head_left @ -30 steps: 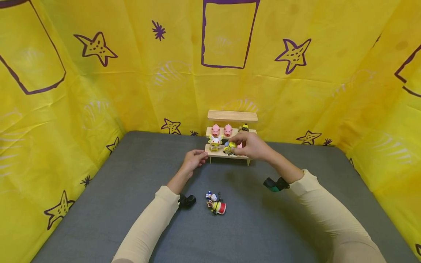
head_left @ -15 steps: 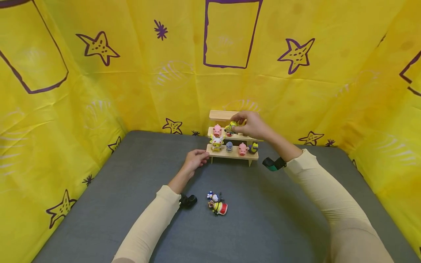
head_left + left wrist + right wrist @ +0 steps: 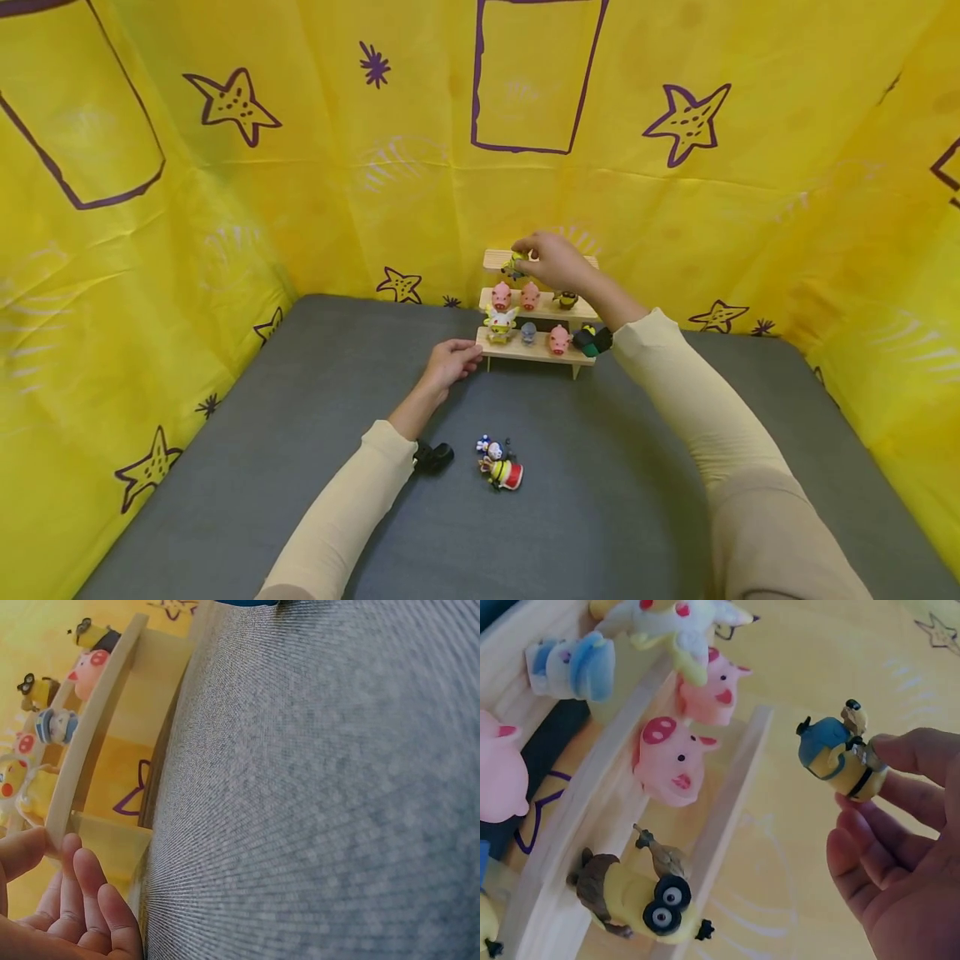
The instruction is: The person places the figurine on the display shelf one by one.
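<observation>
room above the top shelf (image 3: pixel 496 259) for my right hand (image 3: pixel 557 260), two pink pigs (image 3: pixel 670 766), a goggled Minion (image 3: pixel 634 898) obstructing the middle shelf (image 3: pixel 547 309)

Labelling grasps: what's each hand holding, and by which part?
Right hand: yellow-and-blue figurine, pinched by its yellow end. Left hand: wooden stand, pinched at its lowest shelf's left end.

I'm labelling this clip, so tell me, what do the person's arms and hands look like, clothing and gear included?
The left hand and right hand are ungloved. The left sleeve and right sleeve are long and cream, with the right one darker beige toward the upper arm. A black device sits at the left wrist; the right wrist's device is black with a green patch.
</observation>
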A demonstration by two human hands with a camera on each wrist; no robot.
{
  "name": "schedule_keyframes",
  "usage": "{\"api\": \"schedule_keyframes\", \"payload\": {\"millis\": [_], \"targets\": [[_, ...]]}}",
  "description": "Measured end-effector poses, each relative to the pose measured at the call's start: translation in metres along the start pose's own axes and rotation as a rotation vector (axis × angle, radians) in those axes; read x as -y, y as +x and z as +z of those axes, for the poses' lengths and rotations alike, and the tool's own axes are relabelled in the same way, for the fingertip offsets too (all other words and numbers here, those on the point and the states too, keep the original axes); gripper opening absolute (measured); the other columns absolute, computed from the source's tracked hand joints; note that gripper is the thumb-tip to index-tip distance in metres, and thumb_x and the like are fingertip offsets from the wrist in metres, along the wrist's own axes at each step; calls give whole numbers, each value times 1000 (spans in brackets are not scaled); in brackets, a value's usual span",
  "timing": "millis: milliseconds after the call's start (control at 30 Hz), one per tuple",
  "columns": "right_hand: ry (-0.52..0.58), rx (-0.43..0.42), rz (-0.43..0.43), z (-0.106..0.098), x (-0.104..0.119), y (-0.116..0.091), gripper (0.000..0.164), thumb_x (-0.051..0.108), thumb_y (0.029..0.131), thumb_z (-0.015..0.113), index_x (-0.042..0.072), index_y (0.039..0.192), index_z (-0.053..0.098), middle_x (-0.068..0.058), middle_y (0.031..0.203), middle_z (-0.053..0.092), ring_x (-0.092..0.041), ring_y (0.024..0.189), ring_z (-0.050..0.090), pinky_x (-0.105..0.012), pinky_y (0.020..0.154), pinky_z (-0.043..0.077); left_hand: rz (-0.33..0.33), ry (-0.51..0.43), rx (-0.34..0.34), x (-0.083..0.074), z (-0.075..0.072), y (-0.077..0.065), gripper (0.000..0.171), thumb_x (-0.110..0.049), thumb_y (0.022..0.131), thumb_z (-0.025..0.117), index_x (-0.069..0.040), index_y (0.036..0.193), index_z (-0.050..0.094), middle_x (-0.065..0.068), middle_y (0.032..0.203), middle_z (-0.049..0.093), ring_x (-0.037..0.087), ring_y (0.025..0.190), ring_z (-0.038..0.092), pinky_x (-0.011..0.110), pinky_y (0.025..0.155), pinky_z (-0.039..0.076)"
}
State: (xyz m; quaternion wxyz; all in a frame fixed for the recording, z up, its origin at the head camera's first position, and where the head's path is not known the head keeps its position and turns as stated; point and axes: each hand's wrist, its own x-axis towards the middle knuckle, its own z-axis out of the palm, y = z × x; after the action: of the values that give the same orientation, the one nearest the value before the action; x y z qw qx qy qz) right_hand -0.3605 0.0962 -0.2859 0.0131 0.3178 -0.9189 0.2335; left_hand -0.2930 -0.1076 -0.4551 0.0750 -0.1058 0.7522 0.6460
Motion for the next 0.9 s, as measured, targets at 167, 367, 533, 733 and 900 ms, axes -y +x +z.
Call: {"api": "schedule_keyframes", "payload": {"millis": [167, 367, 533, 733, 900], "targets": [[-41, -18, 3, 5, -3, 18, 38, 17, 99, 54, -5, 131, 56, -23, 126, 58, -36, 114, 54, -48, 99, 43, 0, -4, -3, -2, 0, -1, 32, -24, 94, 65, -4, 120, 65, 8, 100, 72, 10, 75, 62, 25, 68, 48], [-97, -55, 12, 12, -7, 31, 38, 16, 99, 54, -4, 132, 56, -23, 126, 58, -38, 119, 50, -48, 104, 39, -2, -7, -16, -3, 1, -3, 31, -23, 94, 65, -4, 118, 65, 7, 97, 71, 9, 73, 61, 24, 66, 48], [-184, -47, 19, 17, -10, 37, 36, 15, 100, 52, -2, 131, 57, -22, 128, 56, -37, 119, 48, -46, 104, 38, -3, -4, -15, -3, 3, -4, 31, -23, 94, 65, -3, 117, 65, 8, 96, 72, 10, 74, 62, 24, 66, 48], [-250, -50, 1, 22, -15, 43, 34, 15, 100, 52, -1, 129, 58, -21, 129, 57, -37, 119, 48, -45, 106, 37, -8, 2, -6, -3, 4, -3, 32, -23, 94, 65, -4, 119, 65, 7, 97, 71, 9, 74, 60, 24, 67, 48], [-230, -74, -23, 26, -14, 48, 33, 14, 99, 54, 1, 129, 59, -18, 131, 59, -36, 122, 49, -44, 108, 37, -5, -6, -11, -3, 3, -2, 31, -22, 94, 65, -2, 119, 65, 9, 98, 72, 9, 73, 61, 24, 66, 48]]}}
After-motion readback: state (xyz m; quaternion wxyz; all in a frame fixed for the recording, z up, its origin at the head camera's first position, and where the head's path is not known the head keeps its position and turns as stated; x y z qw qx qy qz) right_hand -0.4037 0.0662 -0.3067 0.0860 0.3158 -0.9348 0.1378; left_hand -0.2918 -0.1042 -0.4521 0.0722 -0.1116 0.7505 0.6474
